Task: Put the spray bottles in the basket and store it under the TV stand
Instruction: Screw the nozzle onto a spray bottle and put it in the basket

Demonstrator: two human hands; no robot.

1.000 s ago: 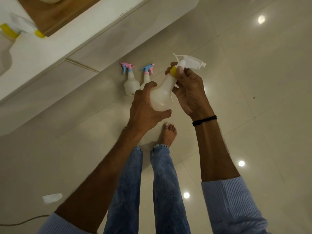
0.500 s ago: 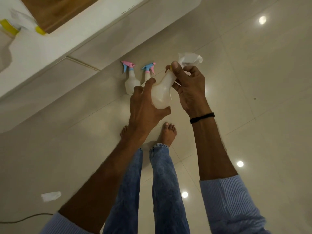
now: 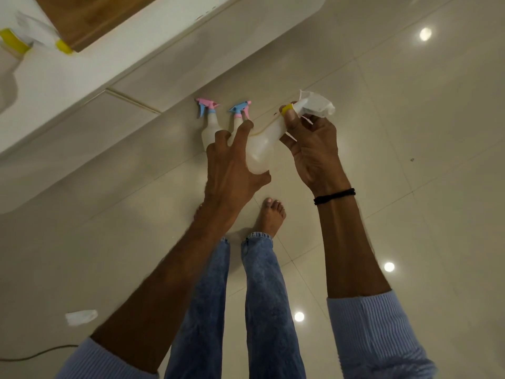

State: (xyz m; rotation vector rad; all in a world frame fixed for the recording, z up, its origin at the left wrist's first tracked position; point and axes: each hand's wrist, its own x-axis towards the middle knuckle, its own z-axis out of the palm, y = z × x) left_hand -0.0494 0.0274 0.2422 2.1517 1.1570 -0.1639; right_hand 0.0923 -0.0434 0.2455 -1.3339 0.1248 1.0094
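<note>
A translucent white spray bottle (image 3: 262, 149) with a yellow collar is held in the air between both hands. My left hand (image 3: 229, 170) grips its round body from the left. My right hand (image 3: 311, 143) grips the neck and presses a crumpled white tissue (image 3: 317, 105) over the spray head. Beyond them, two small white spray bottles stand on the floor, one with a pink-and-blue trigger (image 3: 209, 124), the other with a blue-and-pink trigger (image 3: 240, 113), partly hidden behind my left fingers. No basket is in view.
A white TV stand (image 3: 82, 86) with a wooden top crosses the upper left; two more spray heads with yellow collars (image 3: 32, 39) sit on it. A scrap of white paper (image 3: 81, 317) and a cable (image 3: 32, 354) lie on the tiled floor at lower left. My bare feet are below the bottle.
The white spray head was bare a second ago; now the tissue in my right hand covers it. The bottle stays held at about the same place, my left fingers slightly spread.
</note>
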